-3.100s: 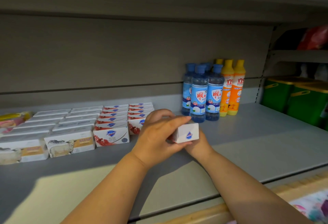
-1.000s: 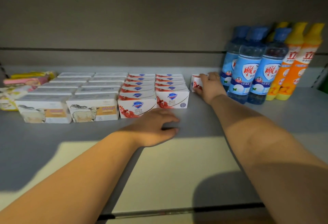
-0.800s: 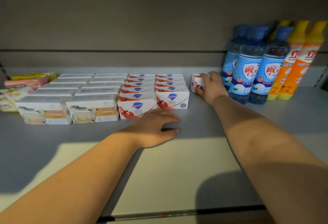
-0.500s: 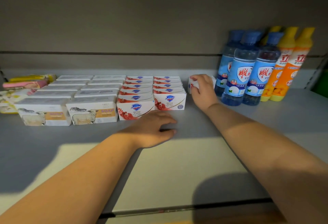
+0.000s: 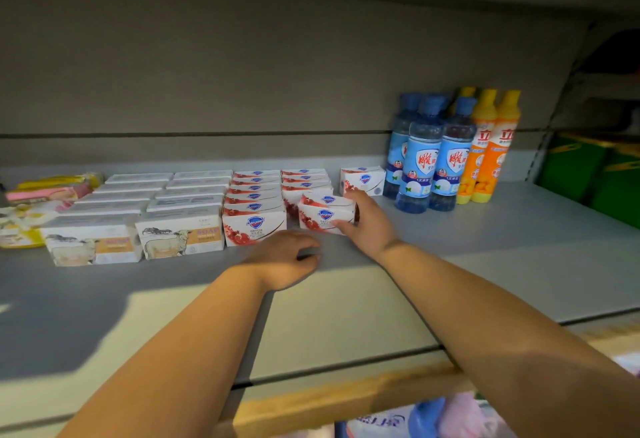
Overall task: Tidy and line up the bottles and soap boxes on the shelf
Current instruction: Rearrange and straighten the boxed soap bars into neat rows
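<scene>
Your right hand (image 5: 367, 224) grips the front soap box (image 5: 325, 218) on the shelf (image 5: 502, 250).
Its fingers curl over the box's right end, with the thumb at the lower front edge. The box sits askew at the head of the right-hand red row, and you cannot tell whether it is clear of the shelf. Your left hand (image 5: 285, 261) lies palm down just in front of the neighbouring red row, fingers loosely bent and holding nothing. A lone box (image 5: 362, 179) stands at the back just beside the blue bottles (image 5: 420, 163), with the orange bottles (image 5: 488, 150) to their right.
</scene>
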Motion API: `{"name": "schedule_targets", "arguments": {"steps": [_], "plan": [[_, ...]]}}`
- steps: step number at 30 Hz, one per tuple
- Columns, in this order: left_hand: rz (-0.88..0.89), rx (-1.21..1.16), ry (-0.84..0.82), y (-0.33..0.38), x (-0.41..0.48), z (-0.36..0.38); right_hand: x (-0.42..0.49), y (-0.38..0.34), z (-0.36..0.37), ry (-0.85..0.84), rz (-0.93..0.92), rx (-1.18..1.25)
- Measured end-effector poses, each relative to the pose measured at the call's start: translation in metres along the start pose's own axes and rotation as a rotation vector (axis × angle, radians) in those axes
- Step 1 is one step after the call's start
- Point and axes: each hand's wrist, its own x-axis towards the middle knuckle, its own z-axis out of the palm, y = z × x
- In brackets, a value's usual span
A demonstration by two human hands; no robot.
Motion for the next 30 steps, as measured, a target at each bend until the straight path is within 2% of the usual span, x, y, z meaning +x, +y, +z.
{"name": "schedule_targets", "arguments": {"steps": [4,6,8,11,13,14,16,19,26,30], "plan": [[-0.011,0.062,-0.012,0.001,-0.002,0.001,-0.023,-0.001,-0.020,0.075,0.185,0.308],[-0.071,0.037,-0.010,0.003,0.000,0.003,-0.034,-0.001,-0.028,0.095,0.264,0.452],[-0.236,-0.243,0.051,0.009,0.006,-0.002,-0.039,-0.003,-0.034,0.102,0.335,0.560],[-0.506,-0.881,0.155,0.026,0.016,-0.016,-0.040,-0.006,-0.040,0.109,0.402,0.738],[-0.606,-1.171,0.101,0.039,0.020,-0.023,-0.040,-0.007,-0.044,0.093,0.428,0.863],[-0.604,-1.228,0.062,0.045,0.022,-0.023,-0.040,-0.007,-0.045,0.088,0.444,0.908],[-0.527,-1.237,0.052,0.055,0.028,-0.016,-0.041,-0.006,-0.048,0.097,0.466,0.988],[-0.469,-1.314,0.136,0.064,0.032,-0.003,-0.041,-0.004,-0.052,0.100,0.485,1.080],[-0.457,-1.417,0.055,0.054,0.029,-0.001,-0.039,-0.003,-0.052,0.010,0.512,1.104],[-0.570,-1.447,0.074,0.052,0.029,-0.006,-0.039,-0.006,-0.050,-0.116,0.502,1.106]]}}
